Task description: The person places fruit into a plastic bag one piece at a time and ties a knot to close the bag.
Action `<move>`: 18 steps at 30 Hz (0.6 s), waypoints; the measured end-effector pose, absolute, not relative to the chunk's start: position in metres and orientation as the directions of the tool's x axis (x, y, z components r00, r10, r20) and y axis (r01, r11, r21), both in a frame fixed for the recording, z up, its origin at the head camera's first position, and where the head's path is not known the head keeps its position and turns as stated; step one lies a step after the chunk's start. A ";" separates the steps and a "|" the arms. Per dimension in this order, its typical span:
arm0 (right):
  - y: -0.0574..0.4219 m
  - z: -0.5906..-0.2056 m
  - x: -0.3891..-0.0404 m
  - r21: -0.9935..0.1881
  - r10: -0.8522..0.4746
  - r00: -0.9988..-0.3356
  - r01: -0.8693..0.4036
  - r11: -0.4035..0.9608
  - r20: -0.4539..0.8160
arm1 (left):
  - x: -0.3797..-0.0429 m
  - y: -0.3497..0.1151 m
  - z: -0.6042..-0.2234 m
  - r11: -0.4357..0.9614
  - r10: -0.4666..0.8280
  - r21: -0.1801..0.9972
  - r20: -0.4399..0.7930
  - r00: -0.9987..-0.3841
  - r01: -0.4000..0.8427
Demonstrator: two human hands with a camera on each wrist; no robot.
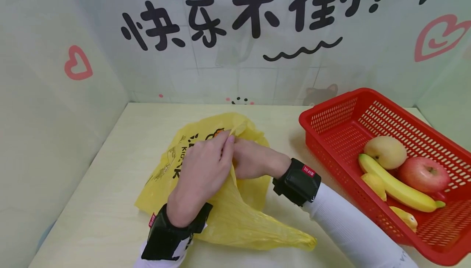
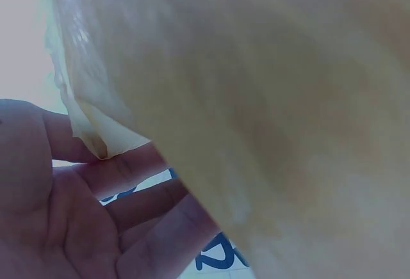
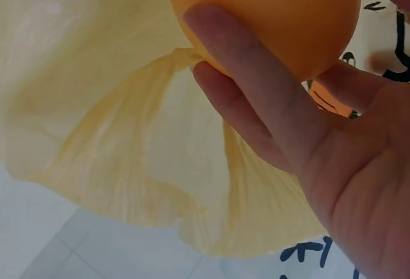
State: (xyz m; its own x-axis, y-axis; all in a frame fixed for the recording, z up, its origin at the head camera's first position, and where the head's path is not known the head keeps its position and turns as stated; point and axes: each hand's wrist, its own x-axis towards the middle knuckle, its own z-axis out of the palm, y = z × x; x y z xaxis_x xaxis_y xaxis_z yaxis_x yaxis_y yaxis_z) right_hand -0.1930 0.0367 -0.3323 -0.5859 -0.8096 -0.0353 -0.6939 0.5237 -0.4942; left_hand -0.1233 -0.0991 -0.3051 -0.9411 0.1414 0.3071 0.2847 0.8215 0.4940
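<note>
A crumpled yellow plastic bag (image 1: 254,227) with black print lies on the table, its mouth lifted between the two hands. My left hand (image 1: 204,166) pinches the bag's edge between thumb and fingers. The left wrist view shows the left hand's palm and bent fingers (image 2: 122,173) at the bag's edge, with the film covering most of that view. At the bag's mouth, my right hand (image 1: 254,159) has its fingertips hidden behind the left hand and the film. An orange (image 3: 269,16) shows in the right wrist view, gripped by the right hand's fingers (image 3: 250,68).
On the right stands a red perforated basket (image 1: 333,117) holding a banana (image 1: 397,184), a red apple (image 1: 423,174), a pale round fruit (image 1: 385,152) and small yellow fruit pieces (image 1: 404,218). A printed white wall (image 1: 220,80) closes off the table's back.
</note>
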 end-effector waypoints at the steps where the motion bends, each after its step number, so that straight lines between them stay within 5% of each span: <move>1: 0.037 -0.334 -0.194 -0.495 -0.808 -0.589 -0.692 0.525 -0.035 | -0.123 -0.099 -0.305 0.822 0.142 0.492 0.309 -0.940 0.286; 18: 0.033 -0.353 -0.209 -0.552 -0.849 -0.526 -0.697 0.458 -0.040 | -0.123 -0.099 -0.306 0.808 0.152 0.513 0.293 -0.944 0.289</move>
State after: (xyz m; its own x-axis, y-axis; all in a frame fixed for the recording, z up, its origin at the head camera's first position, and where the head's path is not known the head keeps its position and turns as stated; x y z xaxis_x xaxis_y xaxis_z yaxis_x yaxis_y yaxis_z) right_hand -0.2094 0.0332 -0.3529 -0.5261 -0.8495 -0.0397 -0.6973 0.4577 -0.5516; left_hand -0.1229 -0.0991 -0.3058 -0.9440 0.1524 0.2926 0.2895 0.8079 0.5133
